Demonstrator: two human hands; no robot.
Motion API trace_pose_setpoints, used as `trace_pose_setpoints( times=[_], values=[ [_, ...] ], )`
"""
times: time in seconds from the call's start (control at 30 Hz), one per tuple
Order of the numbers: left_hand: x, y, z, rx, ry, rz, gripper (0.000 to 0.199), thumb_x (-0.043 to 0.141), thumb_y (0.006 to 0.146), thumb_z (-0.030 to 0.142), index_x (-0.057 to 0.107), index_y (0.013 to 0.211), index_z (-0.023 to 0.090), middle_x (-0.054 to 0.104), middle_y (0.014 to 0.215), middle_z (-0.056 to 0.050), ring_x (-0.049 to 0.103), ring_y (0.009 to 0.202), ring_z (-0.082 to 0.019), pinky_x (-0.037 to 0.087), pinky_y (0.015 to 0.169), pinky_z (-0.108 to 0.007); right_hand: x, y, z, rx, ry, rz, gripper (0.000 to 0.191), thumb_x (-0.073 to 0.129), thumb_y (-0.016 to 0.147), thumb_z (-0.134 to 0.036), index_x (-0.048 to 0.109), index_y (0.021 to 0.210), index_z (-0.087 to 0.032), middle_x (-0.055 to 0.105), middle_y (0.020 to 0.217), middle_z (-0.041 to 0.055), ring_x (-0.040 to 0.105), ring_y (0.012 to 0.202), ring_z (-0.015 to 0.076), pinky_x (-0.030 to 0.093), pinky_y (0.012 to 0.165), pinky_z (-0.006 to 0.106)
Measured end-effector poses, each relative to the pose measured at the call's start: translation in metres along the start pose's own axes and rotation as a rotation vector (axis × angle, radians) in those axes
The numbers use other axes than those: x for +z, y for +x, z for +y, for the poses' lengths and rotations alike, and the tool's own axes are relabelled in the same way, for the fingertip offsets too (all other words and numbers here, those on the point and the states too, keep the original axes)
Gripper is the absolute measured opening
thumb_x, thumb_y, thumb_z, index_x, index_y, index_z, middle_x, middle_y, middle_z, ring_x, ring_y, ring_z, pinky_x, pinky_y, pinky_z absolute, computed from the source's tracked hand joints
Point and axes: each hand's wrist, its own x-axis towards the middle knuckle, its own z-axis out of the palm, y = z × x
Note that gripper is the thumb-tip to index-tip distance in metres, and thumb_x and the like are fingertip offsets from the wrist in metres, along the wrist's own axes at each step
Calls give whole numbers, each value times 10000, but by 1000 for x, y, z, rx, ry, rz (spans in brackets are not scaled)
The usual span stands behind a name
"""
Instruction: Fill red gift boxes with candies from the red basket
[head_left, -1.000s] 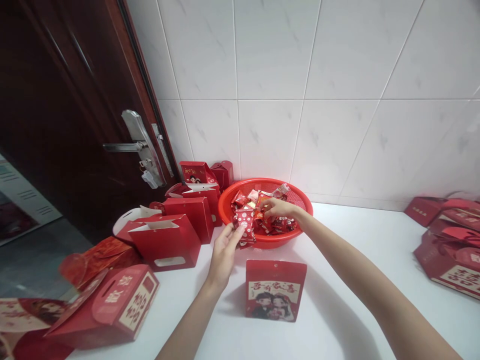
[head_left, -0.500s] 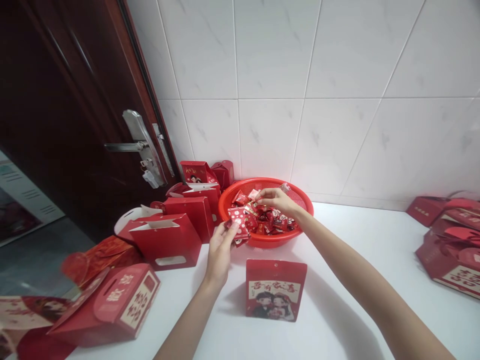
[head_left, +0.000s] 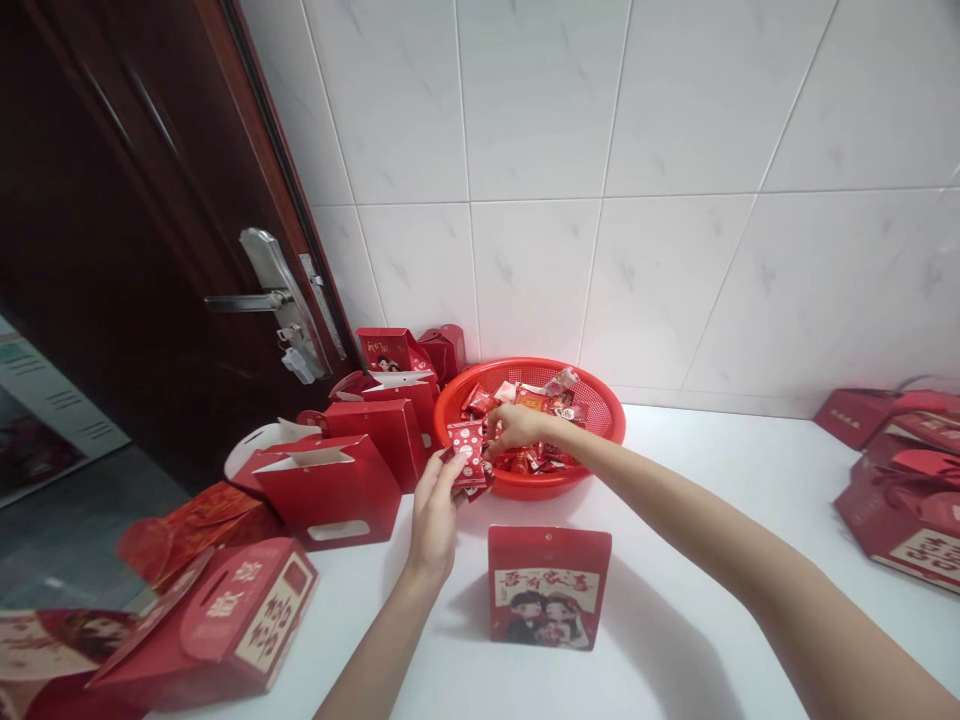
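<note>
Several red-wrapped candies (head_left: pixel 466 452) are gripped in my left hand (head_left: pixel 437 505), at the near left rim of a red plastic basket (head_left: pixel 551 487). The top wrapper has white spots. My right hand (head_left: pixel 517 427) reaches over the basket with its fingers bent down beside those candies; the fingertips are partly hidden, and whether they pinch anything does not show. Inside the basket lie many loose wrapped candies (head_left: pixel 532 400), mostly red. In front of it stands a red gift box (head_left: pixel 550 590) with a cartoon couple on its face.
Along the left stand red boxes (head_left: pixel 322 490), some with their tops open, and a closed red box (head_left: pixel 217 620). More red boxes (head_left: pixel 907 480) sit at the right. A white tiled wall (head_left: pixel 540 260) rises behind the white table (head_left: pixel 697 470); a dark door (head_left: pixel 150 200) is at left.
My right hand has moved left and down across the basket, close to my left hand. The left hand keeps its candies and has shifted only slightly.
</note>
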Motion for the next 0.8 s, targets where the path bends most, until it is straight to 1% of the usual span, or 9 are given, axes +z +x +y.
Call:
trace_pose_setpoints(
  times=[0.1, 0.17, 0.27, 0.37, 0.43, 0.5, 0.6, 0.67, 0.8],
  values=[
    [1, 0, 2, -2, 5, 11, 428, 809, 663, 473, 665, 948, 189, 742, 937, -26, 702, 900, -225, 542, 780, -312, 16, 10, -13, 75, -203, -10, 396, 847, 613, -152, 706, 984, -148, 741, 1109, 172, 685, 1072, 356, 542, 870, 390],
    [2, 0, 3, -8, 9, 16, 435, 803, 658, 474, 660, 951, 187, 743, 923, -27, 706, 880, -225, 544, 772, -317, 19, 12, -13, 111, -294, -22, 448, 832, 619, -121, 698, 1046, -141, 728, 1170, 205, 676, 1124, 379, 540, 901, 416],
    [1, 0, 2, -4, 10, 16, 432, 800, 663, 469, 657, 956, 186, 742, 936, -29, 708, 875, -221, 543, 778, -317, 10, 11, -2, 134, -366, -36, 437, 818, 665, -152, 687, 1081, -166, 732, 1186, 179, 689, 1120, 357, 551, 884, 387],
    [1, -1, 1, -2, 15, 7, 423, 796, 680, 471, 658, 957, 182, 738, 966, -33, 706, 894, -217, 542, 792, -313, 2, 7, 10, 132, -375, -39, 464, 834, 708, -303, 663, 1126, -194, 735, 1186, 152, 714, 1055, 332, 568, 811, 346],
    [0, -1, 0, -1, 17, -1, 418, 796, 685, 469, 659, 951, 178, 735, 975, -37, 704, 908, -219, 542, 800, -313, 4, 4, 12, 116, -366, -30, 534, 859, 684, -375, 646, 1141, -198, 730, 1184, 159, 714, 1044, 341, 568, 793, 346],
    [0, -2, 0, 1, 17, 0, 418, 799, 682, 466, 660, 949, 175, 733, 970, -38, 703, 916, -223, 543, 802, -315, 11, 3, 9, 88, -351, -14, 553, 877, 647, -327, 635, 1127, -199, 733, 1160, 165, 701, 1068, 358, 557, 823, 365],
    [0, -1, 0, -3, 17, 6, 437, 804, 676, 471, 659, 959, 171, 734, 958, -43, 705, 909, -227, 547, 797, -321, 20, 4, 3, 45, -288, 19, 446, 843, 597, -155, 638, 990, -202, 744, 1071, 152, 684, 1077, 366, 528, 866, 396],
    [0, -1, 1, -4, 21, -6, 448, 803, 680, 477, 662, 971, 167, 736, 965, -50, 706, 904, -227, 547, 795, -323, 18, 5, 3, 26, -200, 54, 335, 819, 587, -127, 613, 842, -198, 737, 983, 136, 683, 1034, 362, 516, 846, 395],
    [-2, 0, 0, 2, 37, -35, 437, 795, 706, 479, 673, 990, 171, 739, 986, -55, 703, 898, -222, 542, 793, -320, 2, 5, 10, -19, 105, 152, 166, 701, 738, -205, 537, 757, -203, 656, 812, 50, 652, 847, 225, 486, 709, 291]
  ],
)
